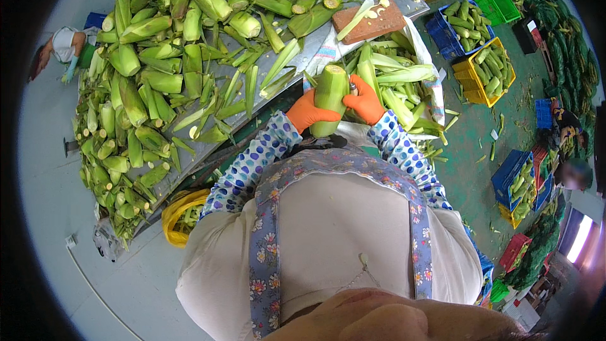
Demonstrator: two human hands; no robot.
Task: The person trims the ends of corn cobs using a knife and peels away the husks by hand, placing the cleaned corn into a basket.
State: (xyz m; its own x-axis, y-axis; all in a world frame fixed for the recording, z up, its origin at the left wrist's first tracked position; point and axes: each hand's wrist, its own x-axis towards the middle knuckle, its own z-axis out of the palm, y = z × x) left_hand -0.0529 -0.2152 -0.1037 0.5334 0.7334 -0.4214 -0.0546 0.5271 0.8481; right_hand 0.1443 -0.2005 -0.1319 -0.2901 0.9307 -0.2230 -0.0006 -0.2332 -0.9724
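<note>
An ear of corn in its green husk (pixel 330 97) stands nearly upright before my body, its cut end facing up. My left hand (pixel 310 112), in an orange glove, is wrapped around its left side, with the thumb across the front. On the right, my right hand (pixel 365 102), gloved the same, grips the handle of a small tool (pixel 353 89) against the husk; the tool's working end cannot be made out. Right behind the hands, a white woven sack (pixel 428 57) is filled with stripped husk leaves (pixel 402 76).
Husked corn ears (pixel 156 80) are heaped on a metal table (pixel 270 104). A brick (pixel 371 23) with husk scraps lies at its corner. Crates of corn, a blue one (pixel 442 40) and a yellow one (pixel 466 76), stand rightward. A yellow bag (pixel 173 218) is below left. Other people are at both sides.
</note>
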